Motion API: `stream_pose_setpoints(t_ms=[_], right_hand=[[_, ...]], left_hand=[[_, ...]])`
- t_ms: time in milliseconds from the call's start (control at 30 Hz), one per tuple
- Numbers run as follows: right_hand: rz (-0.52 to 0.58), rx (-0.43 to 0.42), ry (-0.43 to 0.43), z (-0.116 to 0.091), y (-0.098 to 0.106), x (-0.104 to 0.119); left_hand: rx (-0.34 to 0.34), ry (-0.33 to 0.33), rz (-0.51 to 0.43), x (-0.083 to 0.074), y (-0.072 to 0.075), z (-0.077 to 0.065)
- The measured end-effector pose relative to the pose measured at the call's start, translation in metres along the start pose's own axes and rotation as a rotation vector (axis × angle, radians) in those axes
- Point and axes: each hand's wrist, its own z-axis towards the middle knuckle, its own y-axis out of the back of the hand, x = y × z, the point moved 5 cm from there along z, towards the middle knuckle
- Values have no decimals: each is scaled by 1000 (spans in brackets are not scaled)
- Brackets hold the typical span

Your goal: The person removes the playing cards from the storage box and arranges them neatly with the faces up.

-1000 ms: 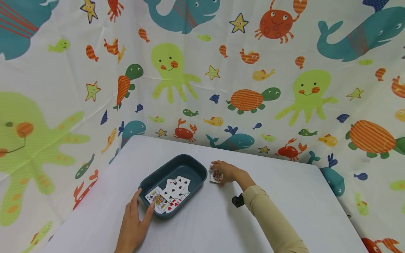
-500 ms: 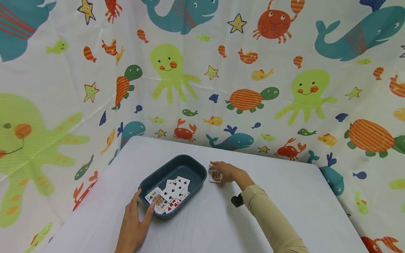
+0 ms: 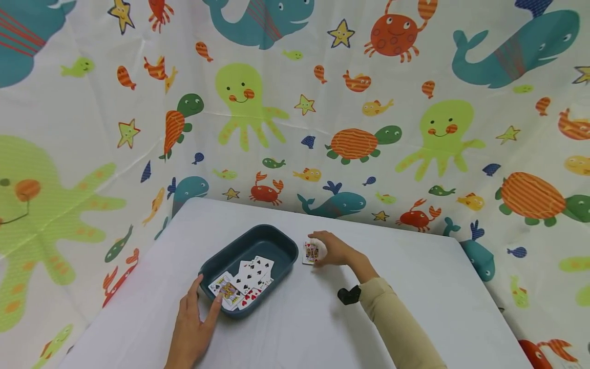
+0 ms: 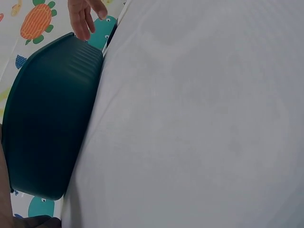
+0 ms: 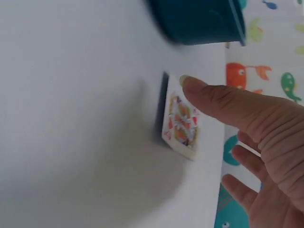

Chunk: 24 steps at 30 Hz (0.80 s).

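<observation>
My left hand rests against the near-left end of a dark teal oblong tub. Its index fingertip touches the rim, and the thumb reaches over the edge. Inside lie several playing cards: spades on top, a king at the left, red hearts below. Right of the tub, a face card with red hearts is on the white cloth. My right hand is arched over its right side. In the right wrist view, the thumb is at the card's top corner, with other fingers loosely bent, away from it.
A white cloth covers the table. Behind it and at the sides hangs a curtain printed with sea animals. A black strap piece sits by my right wrist, near the beige sleeve.
My right hand has shifted slightly right off the face card, so more of the card shows. The left hand and the tub hold their place; the head view has turned slightly right.
</observation>
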Motion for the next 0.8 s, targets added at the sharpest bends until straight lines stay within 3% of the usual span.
stream_pose_setpoints(t_ms=[367,567,800], right_hand=[[308,-173,15,-16,3,13],[389,-208,72,-18,-4,29],[391,-220,113,-16,-17,62]], left_hand=[[-14,2,7,0,2,-1],[-22,0,8,-1,0,0],[-18,2,4,-2,-2,-1]])
